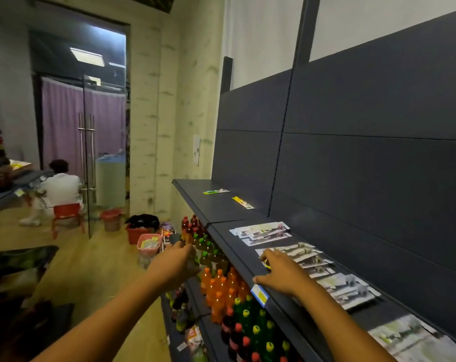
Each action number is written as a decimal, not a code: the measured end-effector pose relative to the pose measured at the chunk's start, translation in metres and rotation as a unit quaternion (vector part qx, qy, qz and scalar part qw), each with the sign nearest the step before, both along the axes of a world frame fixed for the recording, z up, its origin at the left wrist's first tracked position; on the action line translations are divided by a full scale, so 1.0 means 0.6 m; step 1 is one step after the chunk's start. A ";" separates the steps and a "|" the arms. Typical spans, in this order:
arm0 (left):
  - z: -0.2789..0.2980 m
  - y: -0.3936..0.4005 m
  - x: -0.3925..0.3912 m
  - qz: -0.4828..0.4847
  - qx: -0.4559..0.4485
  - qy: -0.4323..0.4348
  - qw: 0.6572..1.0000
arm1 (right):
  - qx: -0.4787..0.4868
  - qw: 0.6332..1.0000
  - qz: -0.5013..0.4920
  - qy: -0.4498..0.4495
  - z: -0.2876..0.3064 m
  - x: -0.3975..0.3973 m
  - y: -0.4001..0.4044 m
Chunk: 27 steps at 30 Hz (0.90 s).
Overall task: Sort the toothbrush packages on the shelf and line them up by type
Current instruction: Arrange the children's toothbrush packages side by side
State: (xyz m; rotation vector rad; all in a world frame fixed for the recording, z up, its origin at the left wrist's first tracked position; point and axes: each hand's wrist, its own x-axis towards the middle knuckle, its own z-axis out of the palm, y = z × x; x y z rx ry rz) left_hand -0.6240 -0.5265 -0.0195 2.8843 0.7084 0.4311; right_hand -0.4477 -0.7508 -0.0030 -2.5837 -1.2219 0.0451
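Right hand (pixel 279 274) rests flat on the dark shelf (pixel 221 207), fingers spread and straight, grip wide, holding nothing; fingertips touch the near end of a fanned group of toothbrush packages (pixel 302 254), thumb on the shelf's front edge beside a blue-yellow price tag (pixel 260 295). Left hand (pixel 176 259) is off the shelf, out over the aisle to the left of the right hand, fingers loosely extended, grip wide, nothing in it.

Packages lie flat with long axes running across the shelf depth, slightly skewed, overlapping in stacks. One stack of white packages (pixel 262 233) sits beyond the right hand; another (pixel 348 288) lies just right of the wrist; a blurred pile (pixel 410 335) lies nearer the camera. Well beyond the hand, two lone packs: a yellow one (pixel 243 202) lying diagonal, and a green one (pixel 216 191) lying along the shelf length.

Under the shelf, below both hands: rows of orange, green and red soda bottles (pixel 221 286). Floor past the left hand: pink basket (pixel 149 244), red bin (pixel 136 233). A seated person (pixel 59 189) on a red chair (pixel 66 212), far left.
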 end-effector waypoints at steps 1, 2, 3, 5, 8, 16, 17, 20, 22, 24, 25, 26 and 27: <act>0.005 0.024 0.017 0.002 -0.003 -0.001 1.000 | -0.001 1.000 0.002 0.003 0.001 0.020 0.023; 0.010 0.048 0.034 0.005 -0.005 -0.003 1.000 | -0.002 1.000 0.003 0.006 0.004 0.041 0.046; 0.017 0.071 0.052 0.007 -0.009 -0.004 1.000 | -0.001 1.000 0.004 0.007 0.008 0.062 0.069; 0.022 0.116 0.087 0.006 -0.012 -0.016 1.000 | 0.010 1.000 0.008 0.003 0.015 0.108 0.117; 0.010 0.172 0.128 0.013 -0.022 -0.018 1.000 | 0.015 1.000 0.019 0.000 0.017 0.167 0.191; -0.015 0.348 0.230 0.032 -0.041 -0.015 0.999 | -0.002 0.999 0.040 0.005 -0.003 0.281 0.396; -0.016 0.372 0.246 0.031 -0.040 -0.018 0.999 | -0.002 0.999 0.042 0.007 -0.004 0.297 0.422; -0.018 0.454 0.299 0.020 -0.043 -0.036 0.998 | 0.003 0.999 0.038 0.011 -0.009 0.344 0.503; -0.019 0.507 0.333 0.016 -0.050 -0.043 0.998 | 0.006 1.000 0.026 0.013 -0.008 0.377 0.554; -0.016 0.565 0.369 0.008 -0.046 -0.037 0.998 | 0.006 1.000 0.015 0.015 -0.002 0.410 0.603; -0.015 0.595 0.387 0.007 -0.041 -0.034 0.999 | 0.004 1.000 0.011 0.014 0.002 0.425 0.626; -0.011 0.623 0.404 0.007 -0.041 -0.033 0.999 | 0.007 1.000 0.005 0.012 0.003 0.439 0.647; -0.005 0.649 0.423 0.004 -0.041 -0.034 0.999 | 0.015 1.000 -0.002 0.011 0.003 0.453 0.666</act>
